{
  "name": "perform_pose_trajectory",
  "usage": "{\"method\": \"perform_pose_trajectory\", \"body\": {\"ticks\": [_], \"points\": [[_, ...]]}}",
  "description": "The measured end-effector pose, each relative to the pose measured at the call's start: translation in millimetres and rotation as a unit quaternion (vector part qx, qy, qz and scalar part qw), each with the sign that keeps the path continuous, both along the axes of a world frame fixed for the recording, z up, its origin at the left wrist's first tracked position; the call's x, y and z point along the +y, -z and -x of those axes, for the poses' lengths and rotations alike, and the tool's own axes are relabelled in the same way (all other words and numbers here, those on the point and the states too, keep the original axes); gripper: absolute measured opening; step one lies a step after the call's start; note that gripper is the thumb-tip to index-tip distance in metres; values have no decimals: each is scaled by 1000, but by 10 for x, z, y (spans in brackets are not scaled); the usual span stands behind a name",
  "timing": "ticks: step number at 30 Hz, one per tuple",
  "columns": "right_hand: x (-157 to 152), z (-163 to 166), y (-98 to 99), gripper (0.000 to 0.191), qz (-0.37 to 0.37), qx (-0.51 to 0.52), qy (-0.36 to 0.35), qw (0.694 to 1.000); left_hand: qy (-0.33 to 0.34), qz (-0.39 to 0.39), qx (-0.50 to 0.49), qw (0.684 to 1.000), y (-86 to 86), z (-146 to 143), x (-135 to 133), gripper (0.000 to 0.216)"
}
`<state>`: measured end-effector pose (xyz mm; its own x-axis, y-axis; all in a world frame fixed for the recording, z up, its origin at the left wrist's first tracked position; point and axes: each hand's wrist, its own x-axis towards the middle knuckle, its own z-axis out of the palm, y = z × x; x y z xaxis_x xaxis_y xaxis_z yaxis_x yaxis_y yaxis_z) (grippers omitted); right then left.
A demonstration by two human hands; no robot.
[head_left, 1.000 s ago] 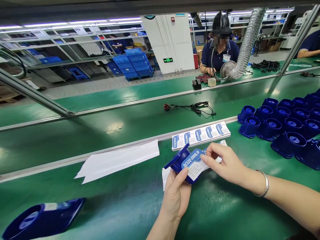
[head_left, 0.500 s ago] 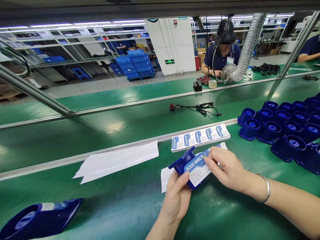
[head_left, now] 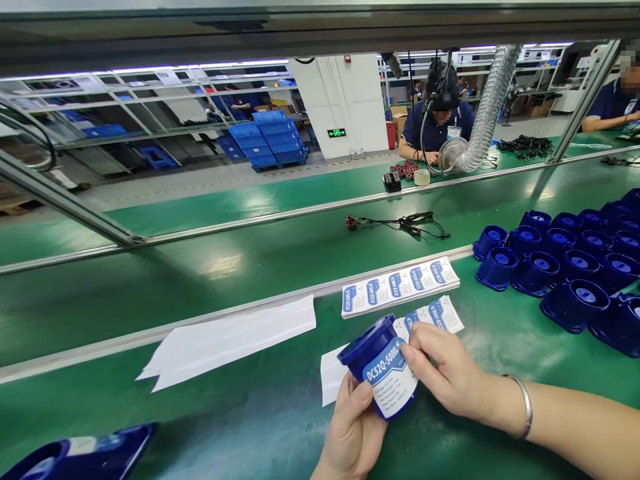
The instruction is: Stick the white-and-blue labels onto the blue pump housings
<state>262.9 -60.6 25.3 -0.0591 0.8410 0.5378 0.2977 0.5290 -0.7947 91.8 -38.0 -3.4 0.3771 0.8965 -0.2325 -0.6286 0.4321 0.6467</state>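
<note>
My left hand (head_left: pixel 356 420) is wrapped round a dark blue plastic housing (head_left: pixel 361 345), tilted, with its flanged end up and to the left. A white and blue label (head_left: pixel 393 383), printed "DC52Q-5000L/H", lies curved over the side of the housing. Thumb and fingers of my right hand (head_left: pixel 437 367) are pinched together at the label's right edge; the fingertips partly hide that edge. Behind the housing lies a partly used label sheet (head_left: pixel 445 315), and just beyond it a stack of label sheets (head_left: pixel 400 287).
Blank backing paper (head_left: pixel 235 340) lies left of the label sheets. Several blue housings (head_left: pixel 580 267) stand at the right, and another (head_left: pixel 85 453) at the near left. A black cable with a small part (head_left: pixel 410 223) rests past the metal rail. A co-worker (head_left: pixel 440 127) sits opposite.
The label's right part, held out flatter before, now curves onto the housing. My left hand has turned the housing slightly, and the right hand stays at the label's edge. The view has tilted up a little.
</note>
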Motion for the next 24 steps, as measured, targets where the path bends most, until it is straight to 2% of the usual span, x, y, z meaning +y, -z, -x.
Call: {"method": "perform_pose_trajectory", "body": {"ticks": [6,10,12,17,24], "points": [[3,114,139,34,62,117,2,991,10,2,-8,1000,152,162,25,33],[30,217,293,46,152,272,-41,949,32,-1,-43,999,232,233,65,29],[43,254,336,53,186,310,-54,931,60,-8,-76,995,279,257,100,31],[101,271,367,66,226,344,-82,908,129,-25,-158,979,377,291,222,37],[159,243,424,64,229,333,-97,910,126,20,-171,977,357,277,283,39]]}}
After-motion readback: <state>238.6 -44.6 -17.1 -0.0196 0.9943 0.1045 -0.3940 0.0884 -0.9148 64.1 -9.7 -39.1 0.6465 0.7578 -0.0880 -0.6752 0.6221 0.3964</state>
